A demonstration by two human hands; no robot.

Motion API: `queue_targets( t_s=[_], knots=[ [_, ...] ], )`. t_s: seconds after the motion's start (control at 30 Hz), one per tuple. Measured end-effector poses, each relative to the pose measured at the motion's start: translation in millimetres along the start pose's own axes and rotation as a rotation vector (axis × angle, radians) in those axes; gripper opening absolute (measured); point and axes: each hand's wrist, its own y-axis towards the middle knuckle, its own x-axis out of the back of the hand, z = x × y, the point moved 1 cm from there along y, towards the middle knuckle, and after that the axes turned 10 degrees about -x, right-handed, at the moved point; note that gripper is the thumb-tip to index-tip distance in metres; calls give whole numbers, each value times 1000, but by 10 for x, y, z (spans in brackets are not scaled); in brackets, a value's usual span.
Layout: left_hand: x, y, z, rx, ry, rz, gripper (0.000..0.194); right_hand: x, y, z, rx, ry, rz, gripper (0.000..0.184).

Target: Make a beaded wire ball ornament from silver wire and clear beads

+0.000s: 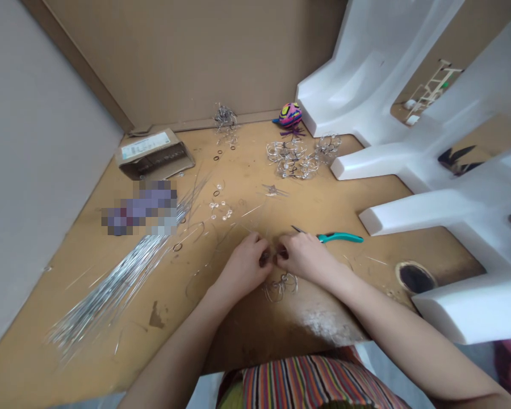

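My left hand (252, 257) and my right hand (309, 257) meet over the table, fingers curled and closed in a pinch. What lies between the fingertips is too small and hidden to make out. Just below them shows a piece of looped silver wire (280, 288) with small clear beads; whether the fingers hold it, I cannot tell. Beyond my right hand lie pliers with a teal handle (340, 237), their dark tip showing past the knuckles. Loose clear beads (223, 211) and dark rings (177, 247) are scattered ahead and to the left.
A bundle of straight silver wires (125, 278) spreads across the left of the table (187, 352). Behind it stand a small cardboard box (153, 156) and a blurred purple item (140, 205). Finished-looking wire clusters (293, 159) and a colourful ball (290, 115) lie farther back. White prongs (383, 218) jut in from the right.
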Motion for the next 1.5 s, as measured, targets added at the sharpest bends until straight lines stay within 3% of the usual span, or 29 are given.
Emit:
queue_targets(
  t_s=[0.37, 0.7, 1.13, 1.3, 1.5],
  knots=[
    [38, -26, 24, -29, -45, 37, 6, 18, -11, -6, 0, 25, 10, 9],
    [-1, -18, 11, 41, 35, 13, 6, 3, -20, -11, 44, 18, -62, 7],
    [76, -14, 147, -10, -282, -73, 13, 50, -26, -10, 48, 40, -43, 7],
    [58, 8, 166, 8, -361, -123, 13, 51, -4, -54, 65, 156, 8, 6],
    [21, 0, 189, 48, -353, -164, 13, 168, 12, -183, 83, 486, 138, 12]
  ],
)
